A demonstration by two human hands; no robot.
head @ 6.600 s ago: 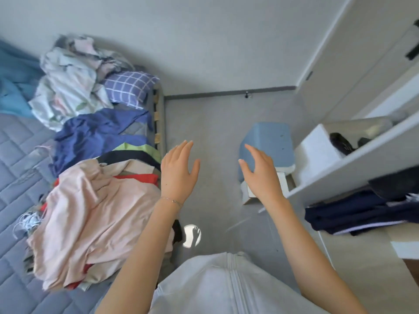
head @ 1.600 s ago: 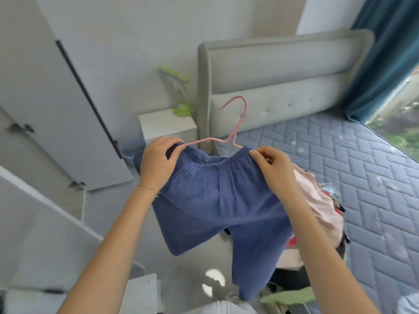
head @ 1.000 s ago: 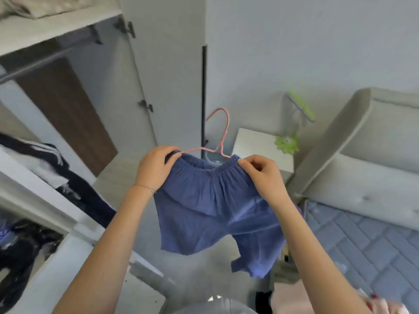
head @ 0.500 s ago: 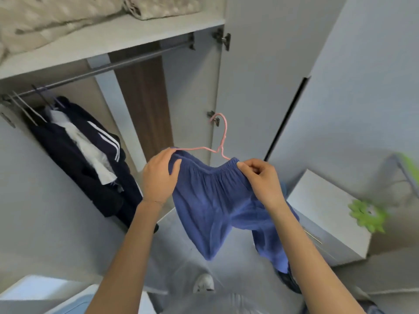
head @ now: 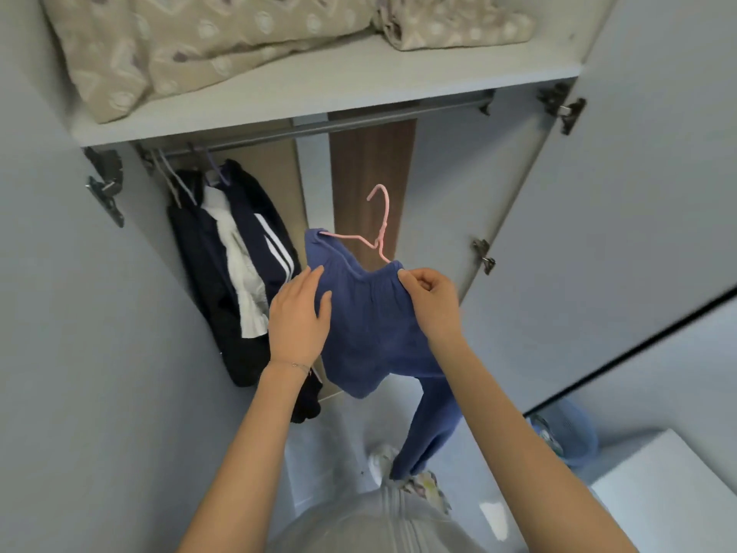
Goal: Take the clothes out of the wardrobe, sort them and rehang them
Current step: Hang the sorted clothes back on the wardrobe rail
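Two hands work at a blue garment (head: 371,333), trousers by the look of it, hung on a pink hanger (head: 385,217) in front of the open wardrobe. The right hand (head: 432,303) pinches the waistband at its 3 o'clock end. The left hand (head: 299,317) lies flat on the cloth at 9 o'clock, fingers straight. The hanger's hook points to 12 o'clock, below the rail (head: 359,123) and clear of it. Dark clothes (head: 223,273) hang at 10 o'clock, and beige bedding (head: 199,41) lies on the top shelf (head: 319,93).

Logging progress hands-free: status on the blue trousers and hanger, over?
Left hand flat on blue trousers. Right hand pinches waistband on pink hanger. Hook below rail, not yet hung. Dark clothes hang close on the left.
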